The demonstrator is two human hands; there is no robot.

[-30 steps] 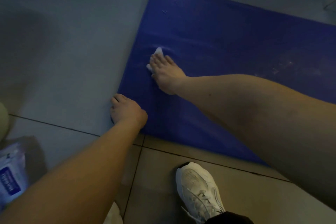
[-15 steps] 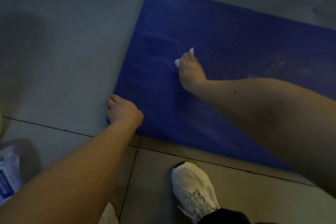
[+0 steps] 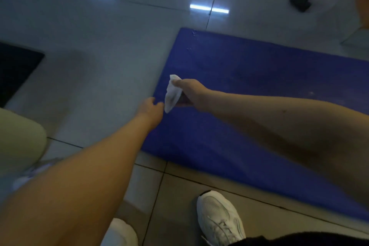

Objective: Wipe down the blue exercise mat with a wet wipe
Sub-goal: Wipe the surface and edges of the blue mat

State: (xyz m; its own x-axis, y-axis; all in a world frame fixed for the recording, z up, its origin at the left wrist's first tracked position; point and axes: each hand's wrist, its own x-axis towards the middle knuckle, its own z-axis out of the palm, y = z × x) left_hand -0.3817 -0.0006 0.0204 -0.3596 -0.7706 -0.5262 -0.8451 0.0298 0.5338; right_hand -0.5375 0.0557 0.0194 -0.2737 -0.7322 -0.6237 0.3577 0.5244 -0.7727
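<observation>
The blue exercise mat (image 3: pixel 259 78) lies flat on the tiled floor, filling the right half of the view. My right hand (image 3: pixel 190 91) is lifted above the mat's left part and pinches a white wet wipe (image 3: pixel 172 94), which hangs down from my fingers with a grey smudge on it. My left hand (image 3: pixel 150 109) is raised beside the mat's left edge, its fingertips right at the wipe's lower corner. Whether they grip the wipe is unclear.
My white sneaker (image 3: pixel 219 217) stands on the beige tiles in front of the mat's near edge. A dark mat (image 3: pixel 14 70) lies at the far left. A small black object (image 3: pixel 299 0) sits on the glossy floor beyond the mat. A pale trouser leg (image 3: pixel 18 138) is at left.
My right hand has lifted off the mat with the wipe and moved left. My left hand has left the mat's corner and risen to the wipe. The view has tilted up.
</observation>
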